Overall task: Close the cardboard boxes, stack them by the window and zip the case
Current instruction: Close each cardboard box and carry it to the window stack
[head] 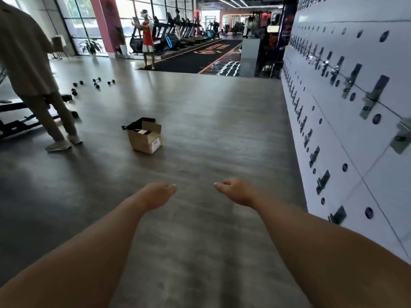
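A small brown cardboard box (145, 138) stands on the grey floor ahead and to the left, its top flaps up and a white label on its side. A black case (138, 123) lies right behind it, partly hidden by the box. My left hand (158, 194) and my right hand (236, 190) reach forward side by side above the floor, well short of the box. Both hold nothing, their fingers loosely curled downward.
A person (31, 70) stands at the left beside a black bench (15, 121). Several small dumbbells (96, 82) lie on the floor beyond. A white pegged wall (347, 112) runs along the right. Windows (80, 21) and treadmills (173, 34) are far back.
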Demonstrator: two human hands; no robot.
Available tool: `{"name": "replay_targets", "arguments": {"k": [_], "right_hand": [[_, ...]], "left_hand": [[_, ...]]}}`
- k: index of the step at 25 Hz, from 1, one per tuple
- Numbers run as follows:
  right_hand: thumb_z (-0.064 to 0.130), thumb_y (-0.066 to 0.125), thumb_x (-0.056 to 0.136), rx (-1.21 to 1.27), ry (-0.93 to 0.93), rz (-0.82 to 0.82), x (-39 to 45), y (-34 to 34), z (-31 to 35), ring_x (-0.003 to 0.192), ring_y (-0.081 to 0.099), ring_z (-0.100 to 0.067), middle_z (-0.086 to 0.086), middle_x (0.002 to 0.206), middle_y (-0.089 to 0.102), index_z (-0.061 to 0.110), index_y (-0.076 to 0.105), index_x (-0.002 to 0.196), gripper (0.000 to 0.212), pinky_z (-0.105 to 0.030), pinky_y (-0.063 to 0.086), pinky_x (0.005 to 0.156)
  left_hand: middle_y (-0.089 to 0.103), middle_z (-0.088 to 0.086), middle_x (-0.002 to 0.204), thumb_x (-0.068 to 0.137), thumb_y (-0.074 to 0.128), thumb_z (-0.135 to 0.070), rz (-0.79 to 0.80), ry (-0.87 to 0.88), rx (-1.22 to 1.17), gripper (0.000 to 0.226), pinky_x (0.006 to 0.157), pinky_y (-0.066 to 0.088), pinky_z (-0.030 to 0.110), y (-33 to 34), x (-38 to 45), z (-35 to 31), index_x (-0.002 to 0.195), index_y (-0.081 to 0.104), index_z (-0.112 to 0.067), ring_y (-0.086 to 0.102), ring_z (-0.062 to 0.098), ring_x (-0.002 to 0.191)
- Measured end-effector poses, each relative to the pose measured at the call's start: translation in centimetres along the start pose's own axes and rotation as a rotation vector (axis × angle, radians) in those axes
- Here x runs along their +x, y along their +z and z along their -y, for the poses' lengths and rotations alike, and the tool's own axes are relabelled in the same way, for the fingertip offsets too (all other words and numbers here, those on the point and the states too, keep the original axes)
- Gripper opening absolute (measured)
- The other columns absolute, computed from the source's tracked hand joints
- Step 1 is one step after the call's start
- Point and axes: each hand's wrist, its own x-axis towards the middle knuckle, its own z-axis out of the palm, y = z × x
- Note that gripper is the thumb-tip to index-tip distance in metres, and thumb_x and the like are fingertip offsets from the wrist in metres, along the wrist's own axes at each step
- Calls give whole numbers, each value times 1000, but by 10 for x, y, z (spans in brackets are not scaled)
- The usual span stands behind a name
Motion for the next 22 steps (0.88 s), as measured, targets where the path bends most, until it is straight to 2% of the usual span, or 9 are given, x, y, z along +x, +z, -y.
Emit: {"name": "replay_targets", "arguments": {"k": [2, 4, 7, 10, 11, 15, 19, 22], "right_hand": [[67, 43, 97, -21, -22, 10, 64, -35, -1, 129, 54, -30, -11, 142, 57, 12, 62, 133, 69, -38, 43, 106], [66, 44, 97, -36, -46, -1, 128, -70, 4, 128, 55, -30, -11, 140, 59, 12, 63, 129, 67, -35, 42, 103], [65, 46, 97, -5, -75, 25, 211, -104, 15, 138, 47, -28, -9, 153, 48, 11, 52, 145, 73, -34, 37, 108], [62, 48, 98, -26, -126, 26, 306, -127, 29, 142, 42, -26, -9, 157, 41, 8, 44, 151, 76, -32, 33, 111], [62, 48, 98, -33, -139, 25, 340, -133, 36, 143, 41, -26, -9, 157, 41, 8, 43, 151, 76, -31, 32, 111], [63, 48, 97, -60, -148, 44, 465, -161, 66, 143, 41, -24, -7, 157, 42, 10, 43, 151, 75, -30, 31, 111], [65, 47, 96, -79, -156, 68, 591, -192, 94, 142, 42, -23, -6, 156, 43, 11, 44, 151, 76, -30, 32, 112], [66, 47, 96, -58, -151, 93, 685, -212, 100, 143, 41, -24, -7, 157, 43, 10, 44, 151, 78, -32, 32, 115]], "left_hand": [[65, 14, 124, 105, 39, -40, -2, -25, -16, 42, 88, 38, 29, -20, 58, -12, 112, 67, -10, 57, 29, 119], [63, 18, 123, 105, 38, -41, -19, -59, -47, 45, 94, 39, 34, -44, 116, -22, 115, 64, -5, 55, 33, 120], [60, 19, 125, 105, 37, -44, -28, -122, -37, 49, 96, 40, 37, -73, 197, -19, 118, 61, -3, 54, 35, 119], [63, 15, 117, 99, 39, -53, -55, -177, -40, 47, 87, 41, 36, -97, 286, -3, 98, 63, -13, 58, 32, 109], [64, 13, 116, 98, 39, -55, -54, -190, -50, 48, 85, 41, 36, -105, 318, 7, 98, 64, -14, 58, 30, 107], [62, 11, 119, 99, 39, -52, -50, -213, -59, 44, 81, 39, 34, -145, 438, 35, 102, 62, -15, 58, 27, 105], [61, 15, 128, 101, 42, -46, -78, -265, -154, 47, 89, 45, 34, -195, 551, 46, 125, 63, -11, 58, 31, 115], [63, 17, 124, 102, 42, -45, -79, -265, -189, 48, 84, 42, 32, -219, 635, 54, 126, 63, -9, 59, 33, 113]]}}
